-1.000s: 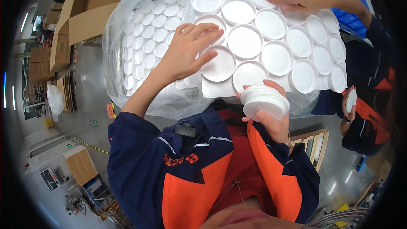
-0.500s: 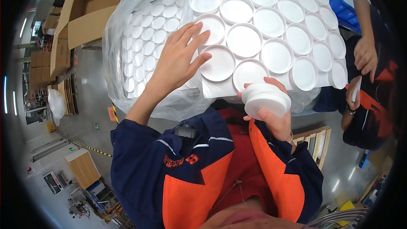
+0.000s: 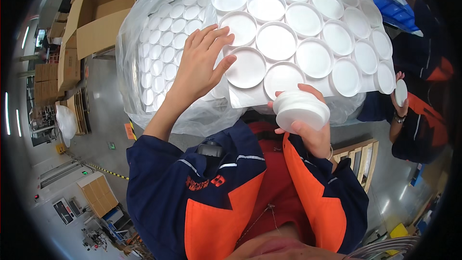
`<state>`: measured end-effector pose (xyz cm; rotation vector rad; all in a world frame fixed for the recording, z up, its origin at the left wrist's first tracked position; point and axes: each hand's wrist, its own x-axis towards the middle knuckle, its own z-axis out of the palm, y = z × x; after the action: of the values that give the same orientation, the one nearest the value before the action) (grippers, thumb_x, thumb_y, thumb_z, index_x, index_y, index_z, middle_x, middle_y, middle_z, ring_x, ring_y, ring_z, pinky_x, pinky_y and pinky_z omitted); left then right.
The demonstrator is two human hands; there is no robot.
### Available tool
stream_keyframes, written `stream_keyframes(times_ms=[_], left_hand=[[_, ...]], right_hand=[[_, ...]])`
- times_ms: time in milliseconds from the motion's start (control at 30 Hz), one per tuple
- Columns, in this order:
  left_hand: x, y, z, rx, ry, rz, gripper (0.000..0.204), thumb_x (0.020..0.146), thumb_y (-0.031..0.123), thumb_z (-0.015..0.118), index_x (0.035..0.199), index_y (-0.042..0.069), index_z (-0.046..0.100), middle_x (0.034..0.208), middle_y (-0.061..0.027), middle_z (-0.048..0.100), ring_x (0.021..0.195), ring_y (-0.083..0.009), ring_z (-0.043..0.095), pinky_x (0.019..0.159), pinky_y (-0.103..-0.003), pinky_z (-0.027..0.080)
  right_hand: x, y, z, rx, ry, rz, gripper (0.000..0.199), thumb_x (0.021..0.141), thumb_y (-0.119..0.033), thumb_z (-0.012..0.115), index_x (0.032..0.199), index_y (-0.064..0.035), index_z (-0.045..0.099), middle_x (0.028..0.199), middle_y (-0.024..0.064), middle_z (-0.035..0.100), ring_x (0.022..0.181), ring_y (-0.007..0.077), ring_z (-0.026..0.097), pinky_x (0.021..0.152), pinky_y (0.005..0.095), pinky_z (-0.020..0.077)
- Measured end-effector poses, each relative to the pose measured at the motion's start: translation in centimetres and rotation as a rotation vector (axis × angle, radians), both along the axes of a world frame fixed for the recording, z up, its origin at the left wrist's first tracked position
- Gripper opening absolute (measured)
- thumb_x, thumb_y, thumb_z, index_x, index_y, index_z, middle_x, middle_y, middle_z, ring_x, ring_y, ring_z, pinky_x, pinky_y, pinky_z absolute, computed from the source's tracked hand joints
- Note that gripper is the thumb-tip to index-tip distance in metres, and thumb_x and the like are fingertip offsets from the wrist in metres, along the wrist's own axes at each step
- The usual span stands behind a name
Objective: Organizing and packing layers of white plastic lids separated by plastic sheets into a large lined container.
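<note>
Rows of white round lids (image 3: 276, 41) with low rims lie face up on a white sheet in front of me. My left hand (image 3: 203, 58) is open, its fingers spread over the left edge of a lid (image 3: 238, 28) in the leftmost column. Whether the fingertips touch that lid, I cannot tell. Close to my body, my right hand (image 3: 314, 135) is closed around a short stack of white round lids (image 3: 302, 111), thumb on the near side and fingers on the far side. The stack is held tilted, just off the near edge of the sheet.
Left of the sheet, a clear plastic bag (image 3: 130, 62) surrounds more small white round pieces (image 3: 168, 53). An open cardboard box (image 3: 103, 29) stands farther left. A co-worker at right holds a white disc (image 3: 401, 92), near a blue bin (image 3: 394, 9). A wooden pallet (image 3: 358, 159) lies below right.
My hands have barely moved, both keeping the same pose. At right, the co-worker's one hand has gone up toward the blue bin, blurred, and the disc in the other now faces me more.
</note>
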<state>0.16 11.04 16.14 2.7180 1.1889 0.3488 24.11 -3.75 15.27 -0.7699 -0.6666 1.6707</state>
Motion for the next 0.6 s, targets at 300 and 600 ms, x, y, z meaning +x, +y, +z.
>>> stream_keyframes(times_ms=[300, 600], left_hand=[[3.3, -3.4, 4.0, -0.361, -0.575, -0.3, 0.036, 0.08, 0.018, 0.073, 0.111, 0.006, 0.059, 0.119, -0.0127, 0.057, 0.114, -0.0313, 0.052, 0.097, -0.043, 0.04], [6.7, -4.8, 4.3, -0.315, -0.718, -0.136, 0.018, 0.079, -0.003, 0.07, 0.096, 0.001, 0.067, 0.085, -0.0089, 0.07, 0.078, -0.0166, 0.067, 0.072, -0.026, 0.052]], right_hand=[[-0.8, 1.1, 0.9, 0.054, 0.018, -0.082, 0.066, 0.083, -0.006, 0.065, 0.139, -0.0023, 0.03, 0.126, 0.0225, 0.052, 0.117, 0.0332, 0.054, 0.084, 0.0405, 0.0574], [-0.4, 1.6, 0.9, 0.101, -0.017, -0.151, 0.069, 0.084, -0.012, 0.067, 0.141, -0.0013, 0.028, 0.128, 0.0197, 0.049, 0.115, 0.03, 0.055, 0.086, 0.0422, 0.0568]])
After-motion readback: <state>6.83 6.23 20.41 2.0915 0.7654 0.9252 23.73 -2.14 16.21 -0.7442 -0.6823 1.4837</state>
